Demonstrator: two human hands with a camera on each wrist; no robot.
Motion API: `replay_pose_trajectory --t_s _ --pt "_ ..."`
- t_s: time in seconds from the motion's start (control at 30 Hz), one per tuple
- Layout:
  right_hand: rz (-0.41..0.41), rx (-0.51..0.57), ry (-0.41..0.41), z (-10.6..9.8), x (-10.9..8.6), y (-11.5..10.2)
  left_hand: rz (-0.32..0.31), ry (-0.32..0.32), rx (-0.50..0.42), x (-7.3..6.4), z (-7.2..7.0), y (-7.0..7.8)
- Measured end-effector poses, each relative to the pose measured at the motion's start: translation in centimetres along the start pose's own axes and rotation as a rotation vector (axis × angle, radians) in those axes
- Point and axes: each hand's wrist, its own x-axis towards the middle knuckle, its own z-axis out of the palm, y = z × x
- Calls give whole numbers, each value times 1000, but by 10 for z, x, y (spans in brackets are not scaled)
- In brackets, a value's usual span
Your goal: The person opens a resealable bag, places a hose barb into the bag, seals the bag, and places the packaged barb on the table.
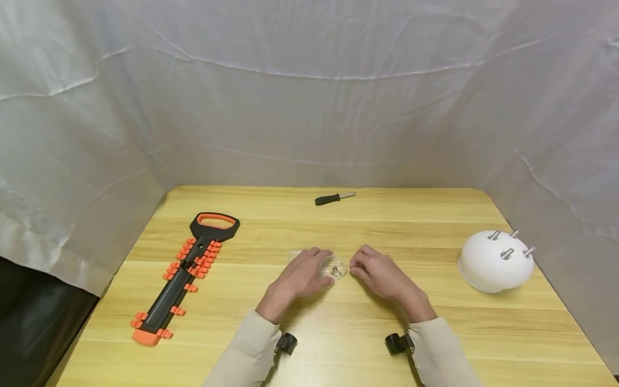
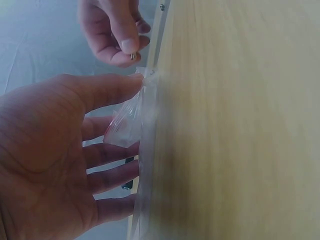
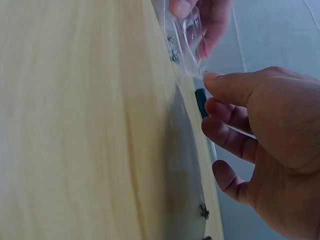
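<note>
Near the middle of the table, my left hand (image 1: 304,273) holds a clear plastic bag (image 1: 326,264) between thumb and fingers. Small metal screws (image 1: 336,271) show through the bag, and a red strip runs along its edge in the left wrist view. Just to the bag's right is my right hand (image 1: 379,273). Its thumb and finger pinch a small metal screw (image 2: 133,56), held apart from the bag. The other fingers of that hand are loosely bent.
A black screwdriver (image 1: 333,199) lies toward the back edge. To the left is a long black rack with orange clips (image 1: 170,293) and a loop handle. On the right sits a white rounded object (image 1: 493,266) with several metal prongs on top. Pale fabric (image 1: 309,118) hangs around the table.
</note>
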Motion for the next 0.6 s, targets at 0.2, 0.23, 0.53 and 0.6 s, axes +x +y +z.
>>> replay_pose_trajectory --t_s 0.2,0.23,0.53,0.6 --pt "-33 -27 25 4 5 -8 13 6 0 0 -1 0" --pt "-34 -31 24 4 6 -10 12 5 -1 0 -1 0" --pt "-41 -53 6 11 12 -19 7 -3 10 -1 -1 1" --pt "-40 -56 -4 12 13 -20 6 -1 8 -1 -1 1"
